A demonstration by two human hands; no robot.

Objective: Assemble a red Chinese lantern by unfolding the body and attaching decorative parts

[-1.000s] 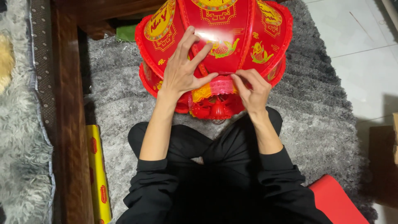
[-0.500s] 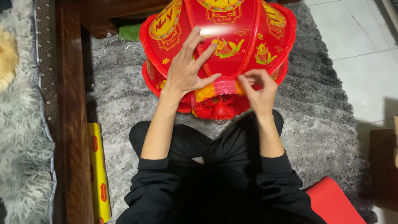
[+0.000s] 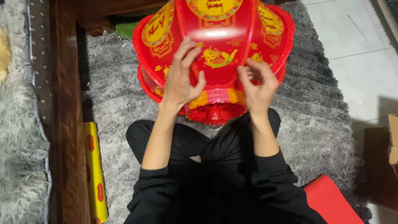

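Red paneled lantern (image 3: 215,54), apparently light, thin and crushable; left hand (image 3: 180,79) fingers half-curled against one panel, right hand (image 3: 258,85) fingertips pinching lower rim.

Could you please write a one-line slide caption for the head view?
Seated on a grey shag rug, a person presses the left hand and right hand against a red-and-gold plastic lantern.

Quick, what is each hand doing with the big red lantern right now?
Left hand: open, fingers spread, pressing flat on the red lantern.
Right hand: fingers curled, pinching the lantern's panel edge.
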